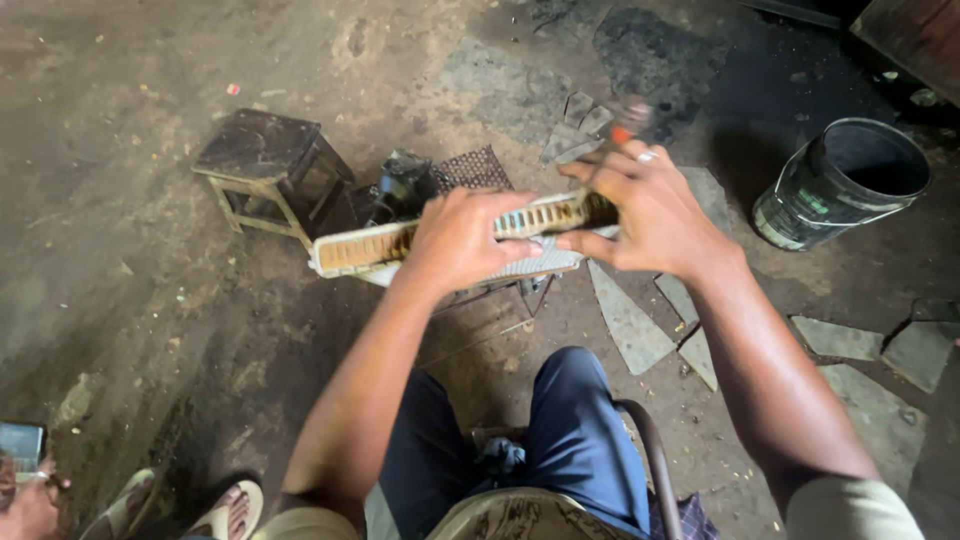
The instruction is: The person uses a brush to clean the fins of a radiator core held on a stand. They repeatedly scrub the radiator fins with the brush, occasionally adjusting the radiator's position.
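We are looking down at our two hands, which are holding a long, narrow finned metal core (370, 247), something like a small radiator or heater core, out in front of our knees and above the dirt floor (130, 300). It is lying roughly level, its left end pointing toward a small dark wooden stool (265, 160) and its right end hidden under our right hand.

Our left hand (462, 240) is wrapping over the middle of the core, fingers curled down across its top edge and clamped on it. Our right hand (648, 212) is gripping the right end, thumb below and fingers over the top; it is wearing a ring, and it is also pinching a blurred tool with an orange tip (622, 132) that is sticking up past the knuckles. We cannot tell what kind of tool it is.

Just behind the core, a piece of perforated metal mesh (472, 168) and a dark machine part (400, 185) are lying on the floor. A dark bucket (845, 180) is standing well apart to the right. Broken flat stone slabs (630, 325) are lying beneath our right forearm.

At the lower left, another person's sandalled feet (180, 510) are showing, and beside them a hand holding a phone (20, 445).
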